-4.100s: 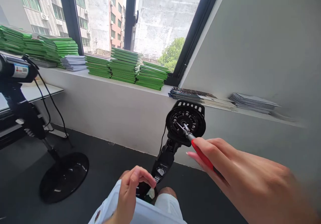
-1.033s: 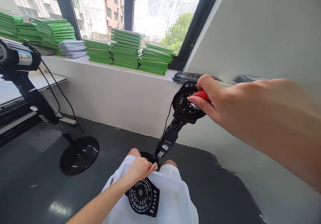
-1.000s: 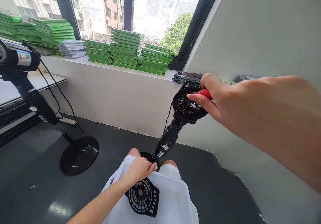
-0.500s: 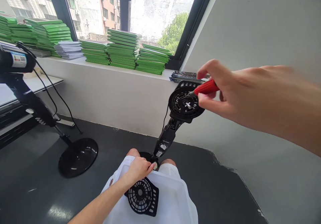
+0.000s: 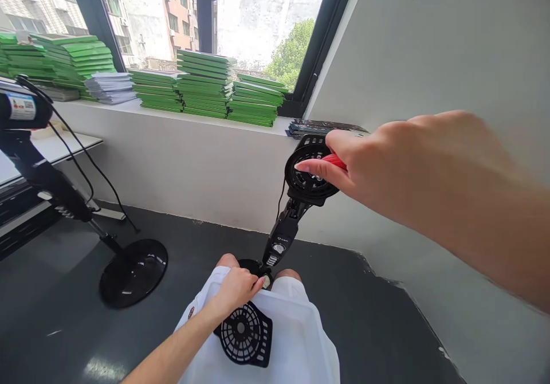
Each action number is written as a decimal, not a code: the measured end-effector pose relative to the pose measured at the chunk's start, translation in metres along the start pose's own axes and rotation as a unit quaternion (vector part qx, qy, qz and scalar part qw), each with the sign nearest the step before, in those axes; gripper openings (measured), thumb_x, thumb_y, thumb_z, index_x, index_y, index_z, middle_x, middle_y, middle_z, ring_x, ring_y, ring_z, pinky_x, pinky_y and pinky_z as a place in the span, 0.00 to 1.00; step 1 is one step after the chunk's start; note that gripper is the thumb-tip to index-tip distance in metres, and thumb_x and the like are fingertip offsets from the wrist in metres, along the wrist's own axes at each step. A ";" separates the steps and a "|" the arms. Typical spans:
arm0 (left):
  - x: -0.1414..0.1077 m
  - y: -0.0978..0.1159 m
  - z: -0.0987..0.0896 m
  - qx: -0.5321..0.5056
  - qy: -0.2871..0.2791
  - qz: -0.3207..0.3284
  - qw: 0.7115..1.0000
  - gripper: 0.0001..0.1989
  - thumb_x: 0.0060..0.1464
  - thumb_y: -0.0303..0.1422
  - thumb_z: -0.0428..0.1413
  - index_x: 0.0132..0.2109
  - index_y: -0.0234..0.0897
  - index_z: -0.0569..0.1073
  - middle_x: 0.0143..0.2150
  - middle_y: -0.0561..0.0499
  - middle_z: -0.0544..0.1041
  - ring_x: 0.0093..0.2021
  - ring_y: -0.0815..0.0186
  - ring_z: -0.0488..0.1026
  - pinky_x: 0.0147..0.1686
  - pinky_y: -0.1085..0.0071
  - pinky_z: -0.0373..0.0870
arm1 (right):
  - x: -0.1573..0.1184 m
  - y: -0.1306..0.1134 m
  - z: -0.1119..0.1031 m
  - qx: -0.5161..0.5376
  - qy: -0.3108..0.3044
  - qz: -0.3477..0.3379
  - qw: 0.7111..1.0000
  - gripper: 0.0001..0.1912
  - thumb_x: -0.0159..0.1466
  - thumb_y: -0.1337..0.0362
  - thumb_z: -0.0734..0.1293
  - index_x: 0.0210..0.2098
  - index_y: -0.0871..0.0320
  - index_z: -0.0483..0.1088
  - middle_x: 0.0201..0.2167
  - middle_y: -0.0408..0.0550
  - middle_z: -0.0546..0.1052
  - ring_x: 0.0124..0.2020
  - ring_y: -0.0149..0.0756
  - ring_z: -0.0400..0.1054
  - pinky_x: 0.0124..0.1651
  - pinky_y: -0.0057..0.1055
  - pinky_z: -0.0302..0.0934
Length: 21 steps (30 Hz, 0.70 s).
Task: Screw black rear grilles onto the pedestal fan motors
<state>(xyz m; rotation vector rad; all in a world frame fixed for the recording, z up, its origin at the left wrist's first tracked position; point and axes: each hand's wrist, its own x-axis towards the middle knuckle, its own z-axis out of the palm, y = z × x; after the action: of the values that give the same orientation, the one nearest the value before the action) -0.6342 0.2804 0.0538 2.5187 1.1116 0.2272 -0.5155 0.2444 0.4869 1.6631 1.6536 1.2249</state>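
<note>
My right hand (image 5: 365, 155) is closed round a red-handled screwdriver (image 5: 336, 160), in front of the round black head (image 5: 307, 186) of a stand fan. The thumb and fingers hide the tool's tip and part of the head. Below the head, a jointed black pole (image 5: 280, 238) runs down between my knees. My left hand (image 5: 240, 286) rests at the far rim of a white tray (image 5: 296, 326) on my lap, its fingers bent; whether it grips the rim is unclear. Inside the tray lies a black slotted grille cover (image 5: 241, 329).
Another black stand fan with a round base (image 5: 134, 272) is at the left, by a white table (image 5: 81, 143). Stacks of green booklets (image 5: 204, 89) line the windowsill. Dark flat pieces (image 5: 326, 127) lie at the sill's right end, behind the fan head.
My right hand has moved left and now covers more of the fan head and the screwdriver. The view has shifted slightly. My left hand stays at the tray's rim.
</note>
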 end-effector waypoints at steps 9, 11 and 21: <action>0.000 0.001 0.000 0.002 0.005 0.001 1.000 0.29 0.75 0.44 0.44 0.40 0.36 0.86 0.39 0.40 0.87 0.41 0.53 0.85 0.40 0.65 0.74 | -0.003 0.000 0.006 0.051 0.041 -0.001 0.998 0.25 0.78 0.47 0.51 0.41 0.55 0.71 0.14 0.40 0.56 0.16 0.36 0.56 0.27 0.32 0.40; 0.000 0.001 0.000 0.001 0.007 0.000 1.000 0.29 0.75 0.44 0.44 0.40 0.35 0.86 0.39 0.39 0.87 0.40 0.52 0.85 0.40 0.65 0.74 | -0.004 0.000 0.007 0.052 0.062 0.003 0.997 0.25 0.77 0.46 0.50 0.39 0.54 0.70 0.14 0.40 0.56 0.17 0.37 0.57 0.27 0.32 0.40; 0.001 -0.001 -0.001 -0.007 0.007 0.003 1.000 0.28 0.75 0.44 0.44 0.41 0.36 0.86 0.39 0.40 0.87 0.42 0.53 0.85 0.42 0.65 0.75 | -0.005 -0.002 0.001 -0.034 0.028 0.000 0.999 0.23 0.78 0.49 0.48 0.37 0.53 0.66 0.13 0.37 0.52 0.14 0.36 0.53 0.23 0.30 0.39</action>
<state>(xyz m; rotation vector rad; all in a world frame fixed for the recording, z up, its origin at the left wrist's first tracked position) -0.6346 0.2818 0.0543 2.5116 1.1045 0.2549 -0.5155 0.2404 0.4836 1.6003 1.6261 1.3245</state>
